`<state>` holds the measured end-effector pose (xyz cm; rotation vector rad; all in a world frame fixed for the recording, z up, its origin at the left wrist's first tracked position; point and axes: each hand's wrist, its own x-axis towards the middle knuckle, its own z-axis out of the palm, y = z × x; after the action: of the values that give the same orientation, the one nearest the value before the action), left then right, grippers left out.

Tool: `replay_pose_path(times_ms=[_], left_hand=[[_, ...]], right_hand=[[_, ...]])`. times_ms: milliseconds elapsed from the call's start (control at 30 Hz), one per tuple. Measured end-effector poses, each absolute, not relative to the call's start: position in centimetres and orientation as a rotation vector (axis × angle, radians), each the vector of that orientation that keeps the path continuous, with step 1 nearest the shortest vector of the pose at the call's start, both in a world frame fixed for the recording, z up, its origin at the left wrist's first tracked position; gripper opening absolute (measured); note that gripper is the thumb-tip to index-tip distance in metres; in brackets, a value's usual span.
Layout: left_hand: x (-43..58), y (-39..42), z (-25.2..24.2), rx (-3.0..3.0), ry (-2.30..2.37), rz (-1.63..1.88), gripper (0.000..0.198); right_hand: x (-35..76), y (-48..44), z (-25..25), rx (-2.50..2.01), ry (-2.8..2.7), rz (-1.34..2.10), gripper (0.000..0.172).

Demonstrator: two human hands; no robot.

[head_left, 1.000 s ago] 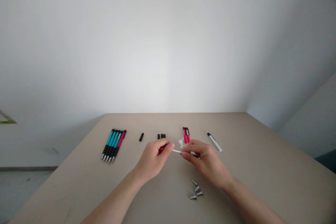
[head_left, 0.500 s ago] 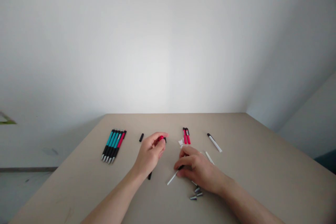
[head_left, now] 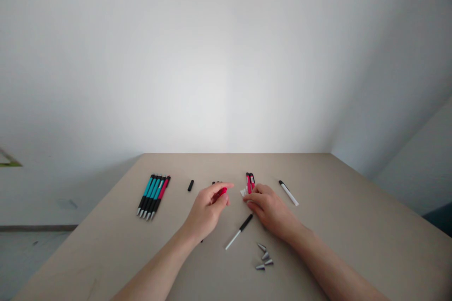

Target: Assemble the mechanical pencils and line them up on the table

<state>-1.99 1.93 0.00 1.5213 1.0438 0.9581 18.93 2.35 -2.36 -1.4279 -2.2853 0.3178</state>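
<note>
Left hand (head_left: 205, 206) holds a red pen piece (head_left: 222, 191) between thumb and fingers; right hand (head_left: 270, 208) has its fingertips at some small white pieces (head_left: 243, 193) (whether it grips one, I cannot tell). The red pen piece is probably light, stiff and slick, best held mid-length.

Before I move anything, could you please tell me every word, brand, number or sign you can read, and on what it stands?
No text can be read anywhere.
Pink pens by the right hand: any print is too small to read.
Row of pens: any print is too small to read.
</note>
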Motion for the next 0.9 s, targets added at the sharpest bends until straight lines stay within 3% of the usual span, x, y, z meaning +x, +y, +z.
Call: replay_pose_path(times_ms=[433, 700, 900], left_hand=[[-1.68, 1.43, 0.11, 1.603, 1.021, 0.859, 0.032], [-1.69, 1.24, -0.03, 1.676, 1.033, 0.817, 0.031], [-1.58, 1.29, -0.1, 1.697, 1.037, 0.807, 0.03]], right_hand=[[18.99, 2.77, -1.87, -1.487, -2.221, 0.344, 0.013], [19.01, 2.66, -2.49, -1.49, -2.159, 0.358, 0.033], [18.4, 2.12, -1.74, -1.257, -1.977, 0.449, 0.025]])
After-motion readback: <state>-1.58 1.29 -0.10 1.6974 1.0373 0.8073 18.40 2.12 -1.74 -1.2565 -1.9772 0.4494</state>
